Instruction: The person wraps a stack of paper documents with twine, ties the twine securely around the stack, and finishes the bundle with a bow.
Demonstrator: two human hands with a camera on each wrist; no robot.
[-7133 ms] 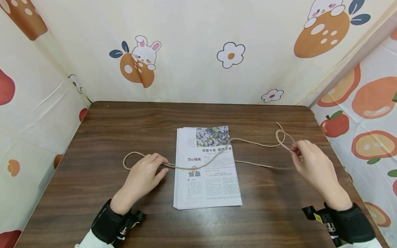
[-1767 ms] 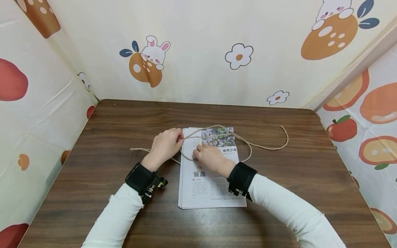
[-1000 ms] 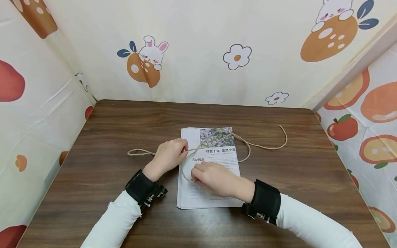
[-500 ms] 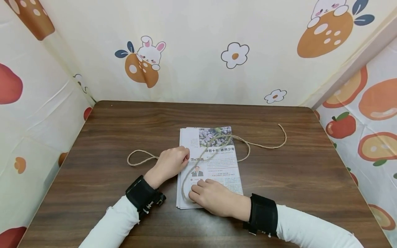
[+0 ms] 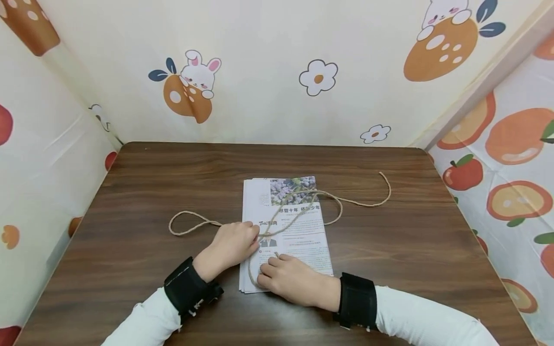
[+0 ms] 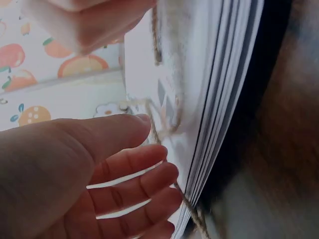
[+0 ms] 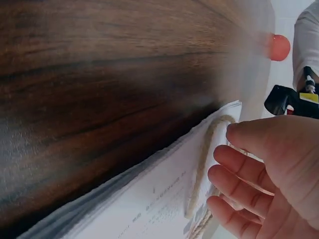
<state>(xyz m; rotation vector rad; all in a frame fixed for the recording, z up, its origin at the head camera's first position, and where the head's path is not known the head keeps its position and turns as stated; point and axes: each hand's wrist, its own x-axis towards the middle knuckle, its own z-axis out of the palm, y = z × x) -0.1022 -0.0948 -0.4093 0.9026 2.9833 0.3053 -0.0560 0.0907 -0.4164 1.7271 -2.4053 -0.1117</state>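
A stack of folded newspaper (image 5: 298, 259) lies on the brown table, with a beige twine (image 5: 329, 194) looped and crossed over it. My left hand (image 5: 231, 245) is at the stack's left edge and pinches the twine where strands cross. In the left wrist view, the twine (image 6: 192, 214) passes at the fingertips and runs down past the page edges. Near the stack's front edge, my right hand (image 5: 294, 281) pinches a curved length of twine, and a short end shows above its fingers. The right wrist view shows that twine (image 7: 204, 159) bending up to the thumb tip.
A loop of the twine lies on the table left of the stack, and a free tail stretches to the right. The wooden table (image 5: 389, 250) is bordered at the back by a printed curtain (image 5: 259, 96) and on the right by a fruit-patterned sheet (image 5: 510, 206).
My right hand has come from the far right, across the newspaper's middle, to its front edge with the twine. The left hand has moved to the stack's left edge, then nearer with the crossing.
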